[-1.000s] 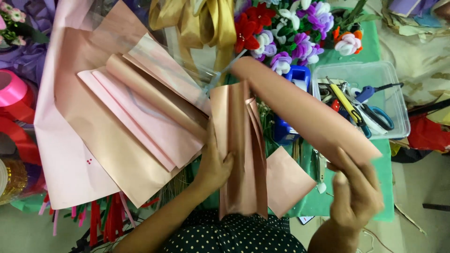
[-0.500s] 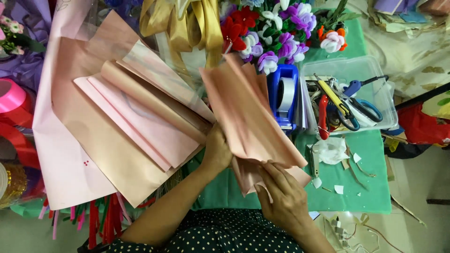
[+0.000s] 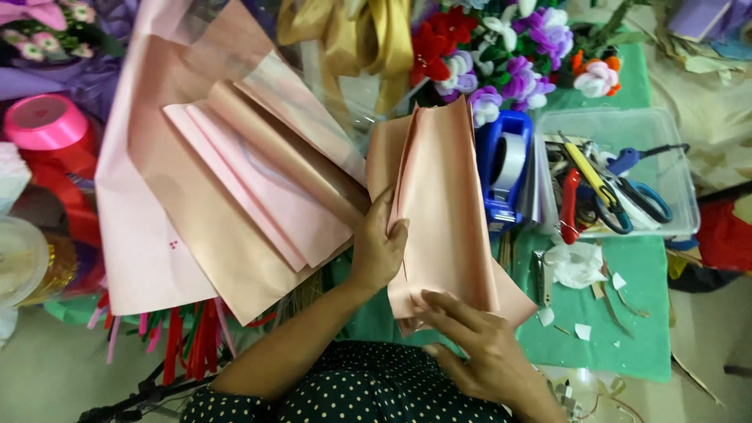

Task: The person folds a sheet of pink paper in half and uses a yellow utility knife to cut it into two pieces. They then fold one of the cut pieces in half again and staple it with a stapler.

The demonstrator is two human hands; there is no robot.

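the folded peach wrapping paper [image 3: 442, 211] now stands more upright than half a second ago, its top nearer the blue tape dispenser [image 3: 505, 168]. left hand [image 3: 378, 249] grips its left edge, fingers curled on it. right hand [image 3: 478, 345] pinches the bottom corner. open green mat [image 3: 619, 329] lies right; the stacked pink sheets [image 3: 235, 196] crowd the left.

My one camera sits on my head, looking steeply down and close over the green tabletop [image 3: 619, 329], its near edge by my dotted top [image 3: 352, 392] at the frame's bottom.
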